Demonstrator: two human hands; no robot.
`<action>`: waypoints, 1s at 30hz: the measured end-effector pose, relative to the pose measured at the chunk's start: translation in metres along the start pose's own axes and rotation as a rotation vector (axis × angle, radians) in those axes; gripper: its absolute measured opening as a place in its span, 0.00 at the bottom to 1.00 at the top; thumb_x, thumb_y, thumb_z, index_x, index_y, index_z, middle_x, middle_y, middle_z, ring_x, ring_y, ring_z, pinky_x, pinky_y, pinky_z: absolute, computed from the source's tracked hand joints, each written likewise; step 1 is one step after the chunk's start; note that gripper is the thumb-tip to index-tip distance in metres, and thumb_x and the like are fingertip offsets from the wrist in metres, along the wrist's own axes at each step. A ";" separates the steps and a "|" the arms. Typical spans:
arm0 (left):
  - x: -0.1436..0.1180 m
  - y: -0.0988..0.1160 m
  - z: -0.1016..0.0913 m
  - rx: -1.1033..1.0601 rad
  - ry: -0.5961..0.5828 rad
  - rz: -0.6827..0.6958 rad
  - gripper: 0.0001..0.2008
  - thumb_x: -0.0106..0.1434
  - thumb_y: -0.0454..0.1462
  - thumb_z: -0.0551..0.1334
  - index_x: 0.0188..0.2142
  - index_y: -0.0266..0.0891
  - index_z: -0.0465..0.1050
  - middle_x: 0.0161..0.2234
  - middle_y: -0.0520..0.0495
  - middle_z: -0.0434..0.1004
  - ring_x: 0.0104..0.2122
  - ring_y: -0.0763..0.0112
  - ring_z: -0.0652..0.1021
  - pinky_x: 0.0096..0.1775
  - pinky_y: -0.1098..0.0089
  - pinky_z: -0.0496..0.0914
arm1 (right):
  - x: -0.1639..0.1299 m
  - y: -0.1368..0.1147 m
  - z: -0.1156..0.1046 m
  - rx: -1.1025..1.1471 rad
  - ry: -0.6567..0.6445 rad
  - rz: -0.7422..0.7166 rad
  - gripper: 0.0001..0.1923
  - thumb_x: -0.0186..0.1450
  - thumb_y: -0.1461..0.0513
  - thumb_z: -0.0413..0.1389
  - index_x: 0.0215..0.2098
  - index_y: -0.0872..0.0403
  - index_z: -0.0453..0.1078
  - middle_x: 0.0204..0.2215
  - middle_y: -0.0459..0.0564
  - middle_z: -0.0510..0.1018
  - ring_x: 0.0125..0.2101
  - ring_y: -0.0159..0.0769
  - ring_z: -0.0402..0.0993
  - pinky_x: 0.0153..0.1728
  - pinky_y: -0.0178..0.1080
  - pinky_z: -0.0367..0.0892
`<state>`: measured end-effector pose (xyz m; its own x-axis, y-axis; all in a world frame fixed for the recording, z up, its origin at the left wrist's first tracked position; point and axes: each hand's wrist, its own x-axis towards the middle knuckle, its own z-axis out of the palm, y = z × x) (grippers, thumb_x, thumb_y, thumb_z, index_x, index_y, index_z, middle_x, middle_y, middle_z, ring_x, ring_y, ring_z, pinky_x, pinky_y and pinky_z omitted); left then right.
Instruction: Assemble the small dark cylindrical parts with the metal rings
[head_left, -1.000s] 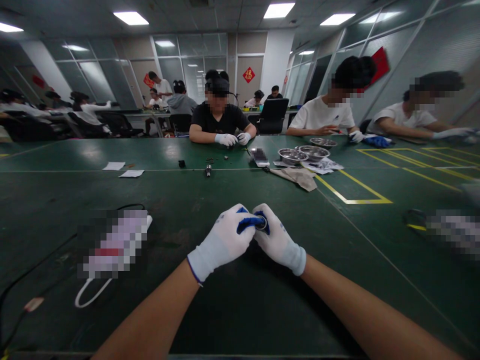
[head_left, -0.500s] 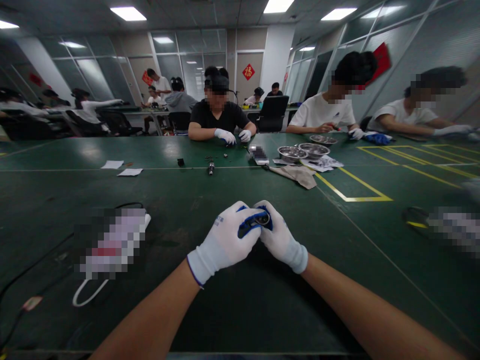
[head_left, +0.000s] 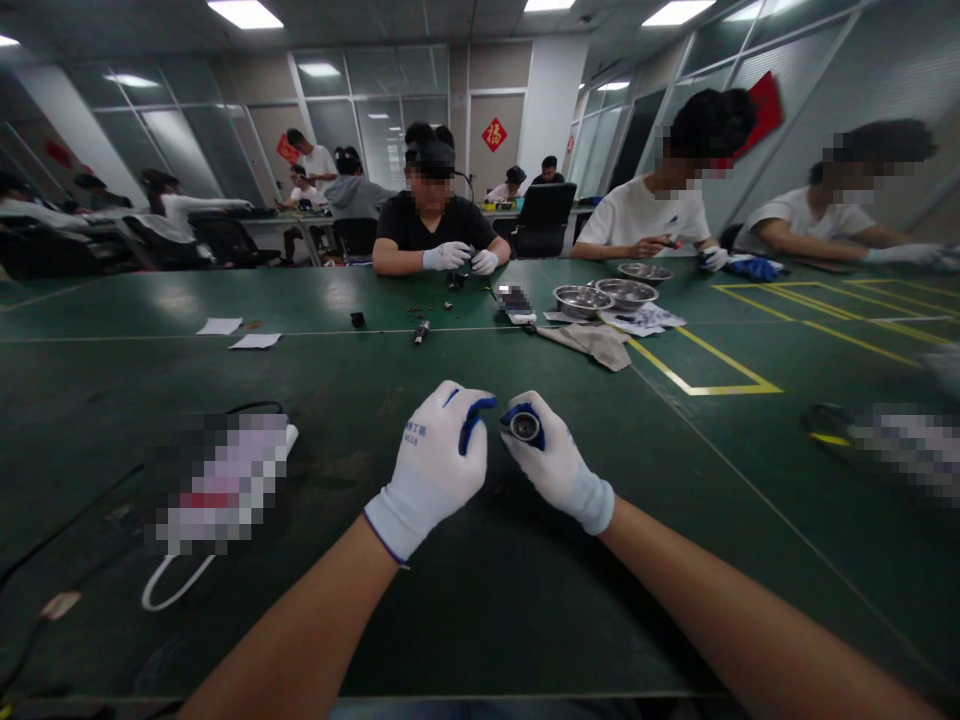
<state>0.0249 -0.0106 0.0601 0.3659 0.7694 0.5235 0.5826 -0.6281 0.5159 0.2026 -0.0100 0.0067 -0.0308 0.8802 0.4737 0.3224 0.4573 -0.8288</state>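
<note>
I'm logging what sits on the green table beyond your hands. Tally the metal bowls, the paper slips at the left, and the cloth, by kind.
Metal bowls: 3
Paper slips: 2
Cloth: 1
Total: 6

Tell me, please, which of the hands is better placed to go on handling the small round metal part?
The right hand, probably. It already pinches the small round metal part in its fingertips, opening upward. The left hand is beside it with curled fingers, apart from the part, and appears to hold nothing.
</note>
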 end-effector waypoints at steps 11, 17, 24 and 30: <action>-0.001 -0.013 0.003 0.134 -0.735 0.021 0.12 0.67 0.35 0.63 0.49 0.45 0.81 0.52 0.44 0.78 0.52 0.56 0.78 0.57 0.57 0.71 | 0.007 0.015 -0.005 0.003 0.088 0.059 0.08 0.58 0.58 0.57 0.35 0.50 0.66 0.29 0.46 0.76 0.32 0.41 0.73 0.35 0.43 0.69; 0.001 -0.016 0.005 0.136 -0.768 -0.045 0.11 0.68 0.38 0.64 0.48 0.43 0.80 0.53 0.44 0.78 0.55 0.55 0.77 0.59 0.57 0.69 | 0.006 0.011 -0.004 -0.009 0.055 0.061 0.08 0.59 0.58 0.59 0.36 0.50 0.66 0.29 0.45 0.76 0.31 0.39 0.72 0.34 0.42 0.69; -0.001 -0.016 0.003 0.098 -0.750 0.026 0.11 0.66 0.38 0.65 0.48 0.44 0.80 0.52 0.45 0.79 0.52 0.57 0.79 0.58 0.58 0.71 | 0.004 0.003 -0.002 -0.071 -0.002 0.038 0.08 0.60 0.58 0.59 0.37 0.49 0.66 0.29 0.45 0.76 0.31 0.38 0.73 0.34 0.41 0.69; 0.000 -0.015 0.007 0.100 -0.736 0.011 0.10 0.65 0.38 0.68 0.46 0.43 0.81 0.52 0.43 0.80 0.53 0.54 0.79 0.59 0.55 0.71 | 0.002 0.001 -0.002 -0.081 -0.063 0.032 0.07 0.61 0.58 0.59 0.36 0.50 0.66 0.29 0.44 0.76 0.30 0.37 0.73 0.33 0.40 0.69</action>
<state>0.0211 -0.0010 0.0478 0.7431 0.6645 -0.0795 0.6267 -0.6493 0.4309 0.2046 -0.0076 0.0075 -0.0780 0.9015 0.4257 0.3997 0.4195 -0.8151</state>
